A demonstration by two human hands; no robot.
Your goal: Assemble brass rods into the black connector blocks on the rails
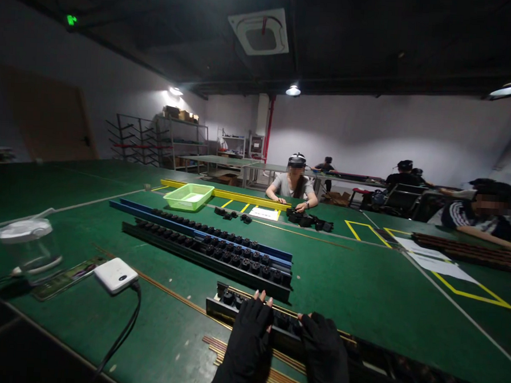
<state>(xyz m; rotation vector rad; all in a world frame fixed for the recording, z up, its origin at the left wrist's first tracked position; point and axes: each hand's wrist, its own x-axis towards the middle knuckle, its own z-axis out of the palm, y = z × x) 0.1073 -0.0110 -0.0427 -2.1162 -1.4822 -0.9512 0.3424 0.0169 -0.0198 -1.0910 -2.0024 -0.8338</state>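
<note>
A black channel rail (222, 310) holding a row of black rollers (228, 297) lies in front of me and runs off to the lower right. My left hand (250, 328), in a black fingerless glove, is closed across the rail, its fingertips over the far side and its thumb at the near side. To its right, my gloved right hand (323, 346) is bent over the same rail; most of its fingers are hidden. A thin brass rod (290, 311) runs along the rail's top, near both hands' fingertips. Several loose brass rods (286, 382) lie beneath my hands.
Beyond are roller-filled black (171, 247) and blue rails (147, 211), a green basket (189, 197) and a long yellow bar (255, 199). A white device (116, 275) with a cable, a phone (66, 277) and a clear jar (32, 248) stand left. A person (293, 185) sits opposite.
</note>
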